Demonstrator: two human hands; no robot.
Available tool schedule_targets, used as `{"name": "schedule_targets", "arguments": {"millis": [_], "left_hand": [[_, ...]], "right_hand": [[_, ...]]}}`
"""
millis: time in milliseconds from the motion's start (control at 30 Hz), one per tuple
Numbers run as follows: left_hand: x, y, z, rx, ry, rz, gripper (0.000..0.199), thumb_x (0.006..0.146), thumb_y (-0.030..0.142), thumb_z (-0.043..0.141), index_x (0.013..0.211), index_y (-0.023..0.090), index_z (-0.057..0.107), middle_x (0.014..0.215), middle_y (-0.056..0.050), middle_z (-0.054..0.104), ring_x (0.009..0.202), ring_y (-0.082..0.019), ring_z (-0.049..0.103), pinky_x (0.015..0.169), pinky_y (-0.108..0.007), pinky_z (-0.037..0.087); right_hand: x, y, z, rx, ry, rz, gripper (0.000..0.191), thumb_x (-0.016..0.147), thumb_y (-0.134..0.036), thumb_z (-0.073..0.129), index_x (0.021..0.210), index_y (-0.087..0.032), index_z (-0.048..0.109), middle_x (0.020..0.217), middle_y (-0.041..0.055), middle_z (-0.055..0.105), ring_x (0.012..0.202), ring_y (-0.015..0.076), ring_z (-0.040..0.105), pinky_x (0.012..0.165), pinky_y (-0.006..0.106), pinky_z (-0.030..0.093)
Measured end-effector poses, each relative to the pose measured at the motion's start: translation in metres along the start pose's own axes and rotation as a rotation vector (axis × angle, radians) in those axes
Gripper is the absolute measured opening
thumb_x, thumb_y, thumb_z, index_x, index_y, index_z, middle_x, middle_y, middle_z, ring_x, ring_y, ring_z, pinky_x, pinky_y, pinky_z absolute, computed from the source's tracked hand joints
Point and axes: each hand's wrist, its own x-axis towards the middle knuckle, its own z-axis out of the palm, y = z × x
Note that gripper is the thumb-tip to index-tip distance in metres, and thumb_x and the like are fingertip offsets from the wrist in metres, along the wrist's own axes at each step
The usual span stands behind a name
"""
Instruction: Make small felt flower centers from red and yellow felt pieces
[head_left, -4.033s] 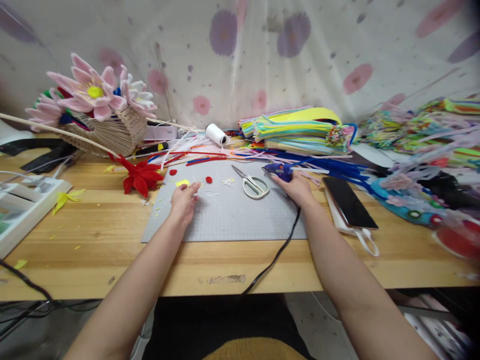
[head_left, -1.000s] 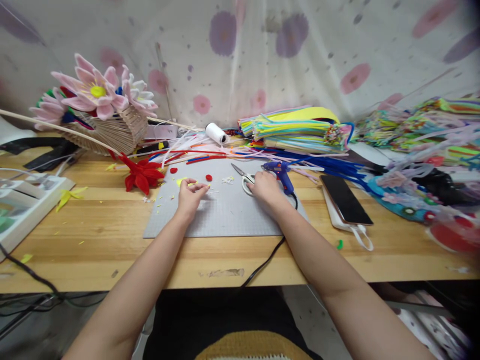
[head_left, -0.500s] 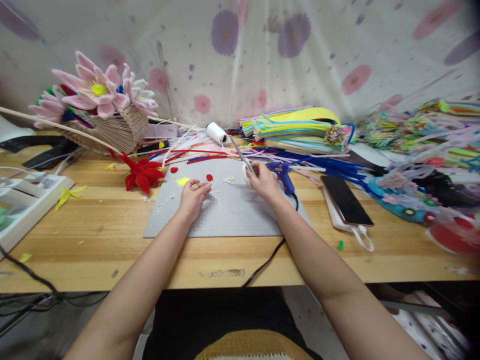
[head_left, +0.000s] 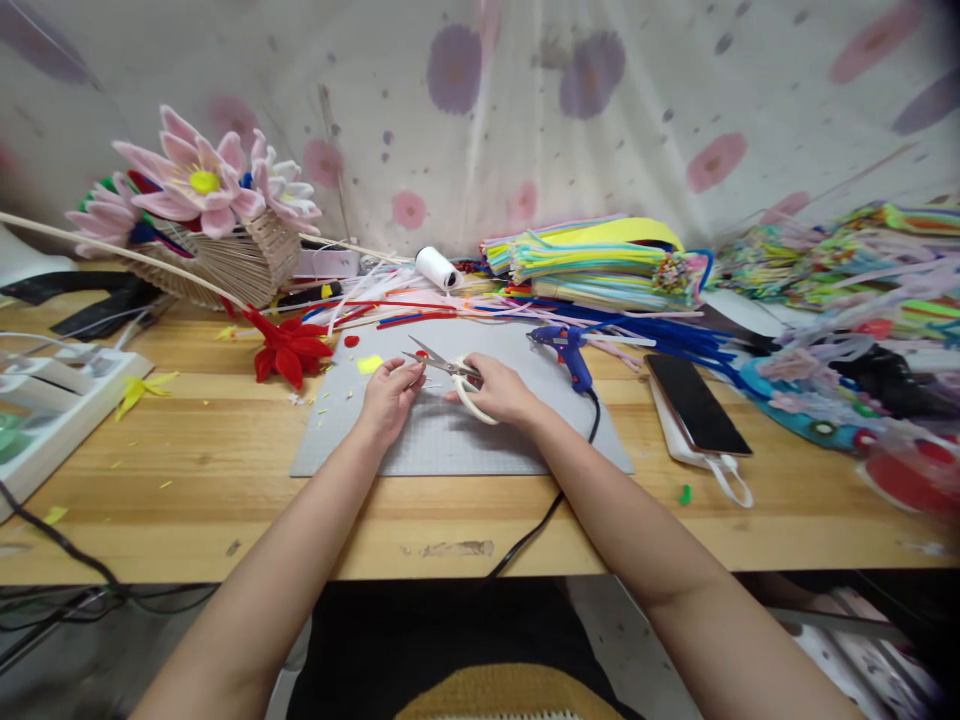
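My right hand (head_left: 499, 390) grips white-handled scissors (head_left: 474, 400), whose open blades point left above a grey cutting mat (head_left: 480, 450). Just left of the blades, my left hand (head_left: 391, 398) has its thumb and fingers pinched together; what they hold is too small to name. One red piece (head_left: 421, 355) shows beside the blades, and another red piece (head_left: 351, 342) lies at the mat's upper left. Between them is a yellow piece (head_left: 369, 364). Small yellow scraps dot the mat's left side.
A blue glue gun (head_left: 567, 352) lies on the mat's right, its black cord running to the front edge. A phone (head_left: 697, 405) is further right. Red flower (head_left: 291, 348), pink flowers (head_left: 199, 180) and power strip (head_left: 67, 410) stand left. Pipe cleaner bundles (head_left: 600, 260) and white spool (head_left: 438, 268) lie behind.
My right hand has moved down and left with the scissors, which have swung from pointing up to pointing left, blades apart, near my left hand. My left hand has barely moved.
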Motion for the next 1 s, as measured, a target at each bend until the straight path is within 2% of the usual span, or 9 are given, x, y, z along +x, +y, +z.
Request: {"name": "schedule_targets", "arguments": {"millis": [200, 467, 667, 1000], "left_hand": [[0.001, -0.003, 0.000, 0.063, 0.003, 0.035, 0.044, 0.052, 0.010, 0.071, 0.085, 0.019, 0.045, 0.069, 0.002, 0.063, 0.070, -0.011, 0.061, 0.077, -0.028, 0.046], [-0.001, 0.001, -0.001, 0.068, -0.011, 0.032, 0.046, 0.051, 0.013, 0.072, 0.086, 0.019, 0.043, 0.068, 0.003, 0.062, 0.071, -0.011, 0.061, 0.074, -0.026, 0.043], [-0.004, 0.005, 0.000, 0.125, -0.031, 0.015, 0.048, 0.049, 0.017, 0.073, 0.086, 0.020, 0.043, 0.070, 0.004, 0.063, 0.071, -0.011, 0.059, 0.070, -0.025, 0.041], [-0.004, 0.008, 0.001, 0.108, -0.014, 0.031, 0.044, 0.049, 0.016, 0.072, 0.084, 0.020, 0.045, 0.068, 0.004, 0.062, 0.068, -0.011, 0.058, 0.067, -0.026, 0.041]], "right_hand": [[0.000, -0.002, -0.004, 0.032, -0.140, 0.031, 0.043, 0.068, -0.060, 0.059, 0.081, -0.019, 0.054, 0.078, 0.0001, 0.060, 0.068, 0.0126, 0.049, 0.059, 0.023, 0.031], [0.011, -0.006, -0.024, 0.146, -0.421, -0.051, 0.043, 0.070, -0.059, 0.056, 0.079, -0.017, 0.053, 0.074, -0.0003, 0.055, 0.063, 0.0106, 0.046, 0.057, 0.022, 0.033], [0.014, -0.004, -0.027, 0.267, -0.557, -0.113, 0.045, 0.074, -0.061, 0.051, 0.070, -0.016, 0.047, 0.061, -0.0032, 0.046, 0.054, 0.0072, 0.038, 0.050, 0.021, 0.030], [0.018, -0.007, -0.027, 0.212, -0.597, -0.132, 0.049, 0.076, -0.064, 0.045, 0.064, -0.017, 0.044, 0.056, -0.0031, 0.044, 0.050, 0.0069, 0.038, 0.049, 0.022, 0.030]]}}
